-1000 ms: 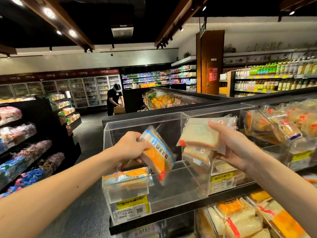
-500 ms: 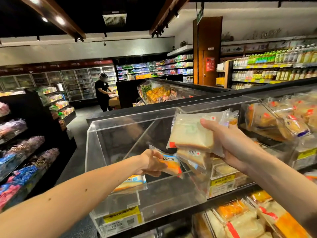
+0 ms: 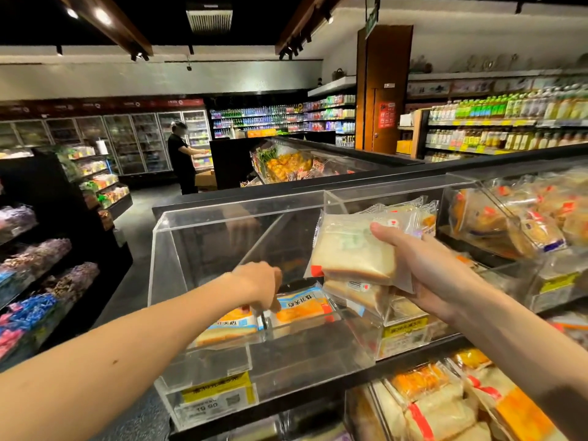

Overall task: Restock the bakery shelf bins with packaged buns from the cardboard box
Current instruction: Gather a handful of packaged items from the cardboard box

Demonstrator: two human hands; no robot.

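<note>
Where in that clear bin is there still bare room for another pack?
In the clear bin, bare floor lies between the orange packs and its right wall, and behind them toward the back. Around the left hand it is crowded; the far-right bin looks full.

The left hand has lowered its orange-and-blue plastic-wrapped bun packet flat onto the floor of the clear acrylic bin.
</note>
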